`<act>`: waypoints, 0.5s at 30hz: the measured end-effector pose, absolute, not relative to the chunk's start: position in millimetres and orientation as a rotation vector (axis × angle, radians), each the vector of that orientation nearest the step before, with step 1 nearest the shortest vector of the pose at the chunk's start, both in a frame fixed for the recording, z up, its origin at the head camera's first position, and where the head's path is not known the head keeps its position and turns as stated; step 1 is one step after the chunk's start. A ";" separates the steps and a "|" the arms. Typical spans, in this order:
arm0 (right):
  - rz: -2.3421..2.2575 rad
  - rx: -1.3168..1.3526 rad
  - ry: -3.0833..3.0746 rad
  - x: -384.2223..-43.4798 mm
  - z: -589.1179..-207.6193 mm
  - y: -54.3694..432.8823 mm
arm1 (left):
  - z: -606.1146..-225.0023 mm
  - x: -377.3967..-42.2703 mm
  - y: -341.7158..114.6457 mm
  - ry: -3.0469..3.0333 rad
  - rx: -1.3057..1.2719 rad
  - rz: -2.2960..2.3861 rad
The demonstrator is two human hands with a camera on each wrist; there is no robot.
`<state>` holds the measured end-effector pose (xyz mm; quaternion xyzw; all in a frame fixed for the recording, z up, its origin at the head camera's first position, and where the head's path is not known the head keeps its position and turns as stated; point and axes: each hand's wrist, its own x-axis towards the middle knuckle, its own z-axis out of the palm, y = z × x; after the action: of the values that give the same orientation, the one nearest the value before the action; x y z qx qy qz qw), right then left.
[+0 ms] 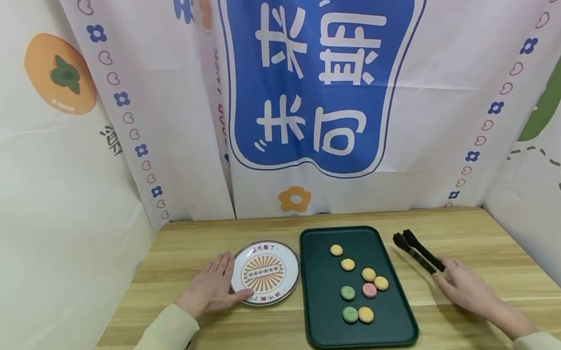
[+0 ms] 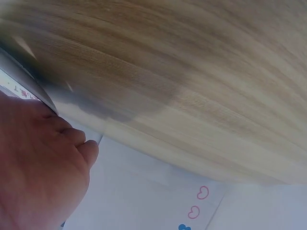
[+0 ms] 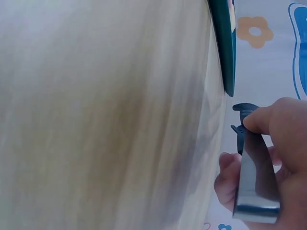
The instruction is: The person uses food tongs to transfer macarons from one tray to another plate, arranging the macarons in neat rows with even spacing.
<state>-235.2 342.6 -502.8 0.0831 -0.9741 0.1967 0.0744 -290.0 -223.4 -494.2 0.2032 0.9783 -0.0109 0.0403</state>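
Observation:
My left hand [image 1: 212,286] lies at the left rim of a round white plate [image 1: 287,260] with an orange sunburst print. Its fingers reach along the rim, and the thumb is spread onto the plate's near edge. In the left wrist view the hand [image 2: 43,163] covers most of the plate [image 2: 21,79]. My right hand [image 1: 465,290] grips black-tipped metal tongs [image 1: 421,258], also seen as tongs [image 3: 256,177] in the right wrist view. Their tips point away from me and stand slightly apart, holding nothing. A dark green tray [image 1: 331,332] lies between the hands, bearing several macarons.
On the tray are yellow macarons [image 1: 347,264], green macarons [image 1: 347,293] and one pink macaron [image 1: 369,290], mostly toward its right and near parts. The wooden table [image 1: 249,348] meets a printed curtain [image 1: 178,152] at the back, with more cloth at both sides.

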 end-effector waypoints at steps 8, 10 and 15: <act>0.605 0.290 -2.911 -235.4 -501.1 336.9 | -493.8 -290.4 -223.3 2.994 0.621 -0.035; 0.624 0.320 -2.901 -236.7 -501.2 335.9 | -493.9 -290.8 -223.3 2.992 0.618 -0.035; 0.669 0.346 -2.884 -240.8 -501.6 332.6 | -493.7 -291.1 -223.2 2.981 0.611 -0.043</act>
<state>-240.8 332.6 -501.6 0.1157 -0.9644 0.2237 0.0804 -291.1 -223.2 -493.7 0.2007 0.9783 -0.0141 0.0492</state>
